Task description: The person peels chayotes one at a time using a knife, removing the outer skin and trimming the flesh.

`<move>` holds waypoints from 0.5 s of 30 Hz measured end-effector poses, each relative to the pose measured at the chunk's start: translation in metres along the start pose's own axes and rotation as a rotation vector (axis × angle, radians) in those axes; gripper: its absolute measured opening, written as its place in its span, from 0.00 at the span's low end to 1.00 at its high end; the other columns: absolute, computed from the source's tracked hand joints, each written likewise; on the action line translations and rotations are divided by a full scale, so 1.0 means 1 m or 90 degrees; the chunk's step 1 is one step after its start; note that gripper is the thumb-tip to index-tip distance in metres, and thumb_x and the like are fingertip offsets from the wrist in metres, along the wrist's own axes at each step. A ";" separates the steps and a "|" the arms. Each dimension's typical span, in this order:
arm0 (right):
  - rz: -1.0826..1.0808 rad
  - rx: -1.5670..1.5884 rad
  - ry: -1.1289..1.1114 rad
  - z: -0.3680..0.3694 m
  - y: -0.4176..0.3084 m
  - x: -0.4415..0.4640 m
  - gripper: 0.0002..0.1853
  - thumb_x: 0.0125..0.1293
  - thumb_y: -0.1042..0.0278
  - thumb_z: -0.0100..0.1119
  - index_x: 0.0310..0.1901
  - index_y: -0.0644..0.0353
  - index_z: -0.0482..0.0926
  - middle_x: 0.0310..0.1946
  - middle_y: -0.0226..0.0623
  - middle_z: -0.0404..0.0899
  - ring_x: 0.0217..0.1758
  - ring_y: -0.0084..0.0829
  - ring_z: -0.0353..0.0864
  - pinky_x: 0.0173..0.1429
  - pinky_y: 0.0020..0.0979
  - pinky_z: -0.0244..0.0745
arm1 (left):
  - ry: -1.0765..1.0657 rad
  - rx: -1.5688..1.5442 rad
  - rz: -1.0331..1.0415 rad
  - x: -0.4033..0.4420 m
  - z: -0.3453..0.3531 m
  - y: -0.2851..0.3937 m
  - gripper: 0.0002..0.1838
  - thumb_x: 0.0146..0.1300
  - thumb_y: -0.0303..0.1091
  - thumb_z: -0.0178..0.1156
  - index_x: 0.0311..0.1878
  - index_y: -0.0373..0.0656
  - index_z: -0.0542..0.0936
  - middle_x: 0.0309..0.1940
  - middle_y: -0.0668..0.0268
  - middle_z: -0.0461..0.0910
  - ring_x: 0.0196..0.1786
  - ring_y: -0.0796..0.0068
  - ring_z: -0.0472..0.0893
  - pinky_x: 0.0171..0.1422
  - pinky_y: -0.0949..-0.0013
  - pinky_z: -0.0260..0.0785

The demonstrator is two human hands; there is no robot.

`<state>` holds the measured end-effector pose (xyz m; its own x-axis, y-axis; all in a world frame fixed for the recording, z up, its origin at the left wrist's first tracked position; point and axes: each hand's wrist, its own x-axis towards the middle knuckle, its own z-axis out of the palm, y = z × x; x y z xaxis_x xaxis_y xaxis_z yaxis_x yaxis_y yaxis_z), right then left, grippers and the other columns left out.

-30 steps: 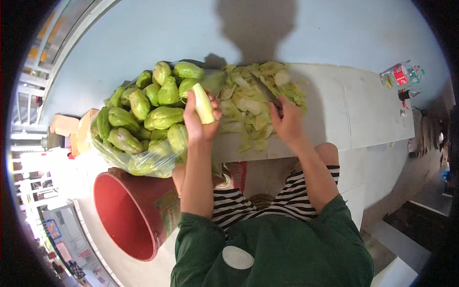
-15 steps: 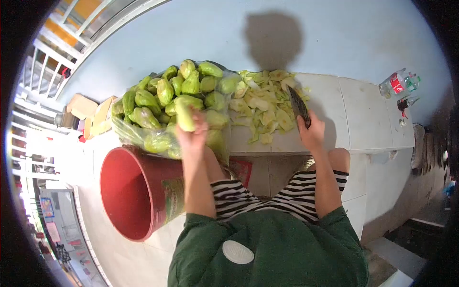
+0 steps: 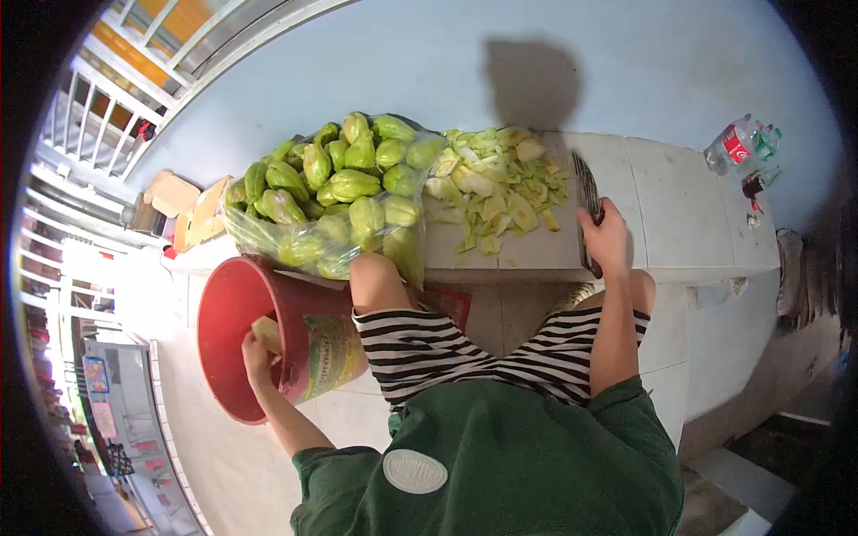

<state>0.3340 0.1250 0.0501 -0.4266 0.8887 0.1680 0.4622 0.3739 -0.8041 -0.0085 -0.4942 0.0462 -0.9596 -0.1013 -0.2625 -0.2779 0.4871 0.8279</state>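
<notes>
My left hand [image 3: 256, 359] reaches inside the mouth of the red bucket [image 3: 279, 335], closed around a pale peeled chayote [image 3: 267, 332]. Part of the fruit is covered by my fingers. A dark-bladed knife [image 3: 586, 183] is gripped in my right hand [image 3: 609, 238], its blade pointing up towards the wall above the tiled ledge [image 3: 679, 210]. To the left of the knife lies a heap of green and pale peels [image 3: 496, 188]. Unpeeled green chayotes [image 3: 355, 186] fill a clear plastic bag [image 3: 308, 259] on the ledge's left part.
Plastic bottles [image 3: 735, 147] and a small dark bottle [image 3: 758, 181] are at the ledge's right end. An open cardboard box [image 3: 198, 214] stands left of the bag. The blue wall [image 3: 661, 71] runs behind the ledge. White railings [image 3: 112, 89] are at the left.
My left hand has moved with the chayote from in front of the bag down and left into the bucket. My right hand, with the knife, has shifted slightly right.
</notes>
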 end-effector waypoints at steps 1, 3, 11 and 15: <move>-0.010 -0.015 -0.004 0.000 -0.002 -0.001 0.14 0.60 0.65 0.63 0.33 0.69 0.73 0.19 0.48 0.76 0.22 0.45 0.77 0.30 0.40 0.70 | -0.107 -0.011 0.006 0.024 0.002 -0.032 0.14 0.68 0.31 0.49 0.53 0.39 0.76 0.39 0.62 0.80 0.39 0.72 0.80 0.33 0.73 0.73; -0.001 -0.008 -0.023 0.001 -0.008 -0.001 0.13 0.60 0.66 0.63 0.33 0.69 0.73 0.19 0.48 0.76 0.22 0.45 0.77 0.30 0.40 0.70 | -0.215 -0.022 0.007 0.028 0.010 -0.046 0.13 0.69 0.32 0.48 0.51 0.39 0.78 0.38 0.63 0.80 0.39 0.75 0.79 0.35 0.74 0.72; -0.029 0.023 -0.079 0.011 -0.005 -0.002 0.11 0.59 0.69 0.64 0.34 0.68 0.74 0.18 0.44 0.77 0.21 0.38 0.78 0.29 0.37 0.70 | 0.136 0.174 0.291 -0.005 0.080 0.056 0.20 0.66 0.39 0.59 0.52 0.31 0.78 0.43 0.58 0.82 0.48 0.69 0.79 0.54 0.67 0.69; -0.055 0.071 -0.093 0.016 0.008 0.002 0.08 0.61 0.72 0.60 0.35 0.68 0.74 0.19 0.42 0.77 0.20 0.32 0.79 0.27 0.35 0.71 | 0.116 0.175 0.453 -0.002 0.155 0.124 0.19 0.62 0.35 0.62 0.52 0.33 0.78 0.50 0.49 0.79 0.55 0.58 0.79 0.60 0.61 0.69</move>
<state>0.3244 0.1251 0.0346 -0.5723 0.8040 0.1611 0.3332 0.4076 -0.8502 -0.0342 -0.2992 0.0728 -0.9012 0.1867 0.3911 0.4051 0.6836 0.6071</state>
